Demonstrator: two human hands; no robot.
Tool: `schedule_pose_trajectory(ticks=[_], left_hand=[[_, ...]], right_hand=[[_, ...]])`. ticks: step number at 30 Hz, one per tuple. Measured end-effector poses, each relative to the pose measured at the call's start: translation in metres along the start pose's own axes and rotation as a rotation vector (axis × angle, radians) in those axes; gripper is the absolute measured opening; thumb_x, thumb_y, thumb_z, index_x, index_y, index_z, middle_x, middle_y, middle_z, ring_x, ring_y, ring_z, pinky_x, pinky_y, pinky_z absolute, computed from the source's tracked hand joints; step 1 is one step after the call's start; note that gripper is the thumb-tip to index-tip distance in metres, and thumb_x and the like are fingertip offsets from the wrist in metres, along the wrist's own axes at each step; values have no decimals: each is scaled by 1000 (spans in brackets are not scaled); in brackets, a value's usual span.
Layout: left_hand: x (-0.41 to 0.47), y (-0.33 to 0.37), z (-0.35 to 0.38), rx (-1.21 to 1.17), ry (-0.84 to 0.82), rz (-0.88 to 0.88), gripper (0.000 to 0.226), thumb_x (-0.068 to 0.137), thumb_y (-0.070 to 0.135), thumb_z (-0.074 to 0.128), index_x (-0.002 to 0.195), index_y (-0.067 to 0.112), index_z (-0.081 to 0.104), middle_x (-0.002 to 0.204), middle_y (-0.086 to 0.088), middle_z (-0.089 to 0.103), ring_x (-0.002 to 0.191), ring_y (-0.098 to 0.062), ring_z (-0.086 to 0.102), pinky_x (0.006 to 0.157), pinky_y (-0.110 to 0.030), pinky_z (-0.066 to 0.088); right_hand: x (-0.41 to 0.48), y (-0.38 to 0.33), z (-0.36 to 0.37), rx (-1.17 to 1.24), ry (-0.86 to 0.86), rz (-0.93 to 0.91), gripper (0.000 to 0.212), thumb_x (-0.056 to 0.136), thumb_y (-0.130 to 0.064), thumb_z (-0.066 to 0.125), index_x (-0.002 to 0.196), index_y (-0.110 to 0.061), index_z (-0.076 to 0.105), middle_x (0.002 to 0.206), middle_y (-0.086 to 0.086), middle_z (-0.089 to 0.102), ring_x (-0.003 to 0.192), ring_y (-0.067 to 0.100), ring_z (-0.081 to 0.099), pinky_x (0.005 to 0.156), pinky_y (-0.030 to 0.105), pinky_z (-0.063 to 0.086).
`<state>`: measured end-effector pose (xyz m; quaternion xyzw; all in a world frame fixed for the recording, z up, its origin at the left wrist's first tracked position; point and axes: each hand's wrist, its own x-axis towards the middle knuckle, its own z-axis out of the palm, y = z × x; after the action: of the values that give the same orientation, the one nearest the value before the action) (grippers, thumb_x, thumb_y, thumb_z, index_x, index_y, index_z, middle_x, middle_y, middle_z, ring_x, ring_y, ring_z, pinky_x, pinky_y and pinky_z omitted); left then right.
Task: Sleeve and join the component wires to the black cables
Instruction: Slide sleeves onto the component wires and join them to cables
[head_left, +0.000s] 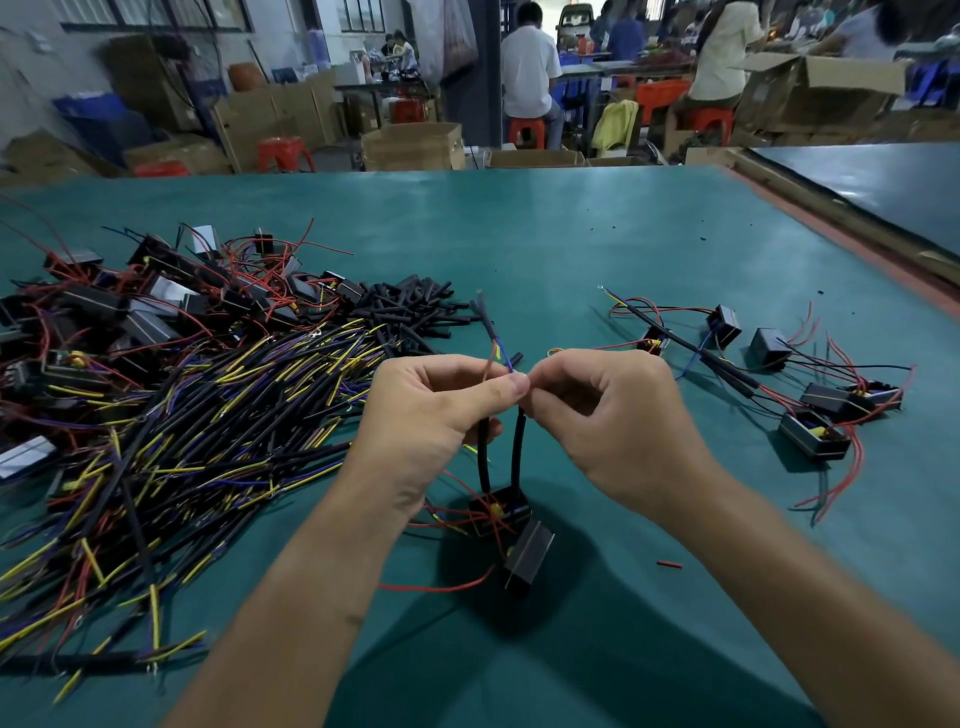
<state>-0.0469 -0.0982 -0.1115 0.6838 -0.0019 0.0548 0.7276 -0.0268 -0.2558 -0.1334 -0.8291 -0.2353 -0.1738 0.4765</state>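
Wire ends (505, 362) are pinched by the curled left hand (436, 410) and right hand (597, 410). A few finished units (810, 400) are laid near the tabletop's (571, 234) right edge, and a large pile (182, 389) is judged undone.

Your left hand (431, 415) and right hand (608, 410) meet fingertip to fingertip, and the ends of the wires (503, 359) pinched between them are covered, so you cannot tell whether they touch. The tops of the two black sleeves (517, 447) vanish behind your fingers. The cable pile (156, 441) runs off the left edge. Specks (702, 239) on the far mat (571, 234) are too small to name — the people (530, 67) beyond are blurred.
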Motion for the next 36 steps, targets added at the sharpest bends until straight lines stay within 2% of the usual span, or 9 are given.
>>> schedule_pose_trajectory(ticks=[4, 9, 13, 17, 21, 23, 26, 29, 36], left_hand=[[0, 0, -2, -21, 2, -14, 8, 73, 5, 77, 68, 10, 74, 60, -2, 67, 46, -9, 53, 52, -20, 53], [-1, 2, -4, -11, -21, -7, 6, 64, 16, 77, 66, 11, 74, 61, -1, 69, 49, -8, 56, 53, -19, 54], [-2, 3, -5, -2, -32, -8, 10, 60, 20, 77, 66, 12, 74, 62, -1, 69, 49, -8, 57, 53, -20, 53], [0, 2, -5, 4, -36, -1, 3, 71, 12, 76, 68, 10, 74, 63, -4, 67, 49, -11, 54, 54, -22, 52], [0, 4, -6, -9, -65, -8, 8, 76, 5, 74, 68, 8, 75, 64, -8, 65, 52, -14, 52, 54, -20, 51], [0, 5, -6, 11, -74, -11, 15, 79, 1, 72, 66, 8, 75, 65, -9, 67, 52, -14, 54, 55, -21, 52], [-1, 6, -5, 52, -65, 0, 22, 78, -3, 74, 60, 11, 75, 61, -7, 67, 49, -12, 57, 55, -20, 54], [-1, 5, -4, 93, -51, 19, 21, 76, -1, 75, 60, 12, 75, 60, -6, 67, 49, -12, 59, 56, -22, 54], [0, 0, 0, 195, 5, 147, 20, 81, -3, 71, 66, 8, 75, 60, -6, 69, 49, -11, 60, 54, -26, 55]], right_hand=[[1, 1, 0, 14, -16, 34, 16, 86, -31, 72, 73, -23, 69, 54, -13, 58, 48, 5, 45, 52, 22, 37], [4, -3, -2, 191, -77, 132, 19, 86, -28, 73, 71, -16, 71, 60, 9, 64, 53, 14, 50, 53, 42, 47], [5, -6, -5, 338, -120, 184, 18, 85, -18, 75, 70, -9, 71, 62, 11, 67, 54, 13, 56, 56, 38, 50], [5, -7, -5, 386, -117, 189, 21, 83, -12, 77, 64, -15, 69, 55, 1, 64, 51, 10, 52, 52, 25, 44], [3, -9, -3, 322, -102, 125, 22, 84, -15, 77, 64, -14, 68, 58, 18, 60, 53, 15, 45, 50, 29, 36], [2, -7, -3, 231, -98, 92, 21, 84, -18, 77, 65, -16, 68, 56, 13, 59, 51, 11, 42, 49, 28, 35], [0, -5, -2, 95, -68, 49, 15, 82, -21, 73, 68, -21, 68, 54, -8, 59, 50, 8, 49, 52, 28, 43], [-1, -6, -1, 8, -26, -1, 10, 79, -26, 66, 71, -20, 67, 60, -5, 65, 58, 20, 61, 60, 41, 53], [-6, -10, 5, -66, 66, -49, 10, 79, -23, 64, 70, -20, 64, 59, -7, 63, 58, 17, 61, 61, 40, 52]])
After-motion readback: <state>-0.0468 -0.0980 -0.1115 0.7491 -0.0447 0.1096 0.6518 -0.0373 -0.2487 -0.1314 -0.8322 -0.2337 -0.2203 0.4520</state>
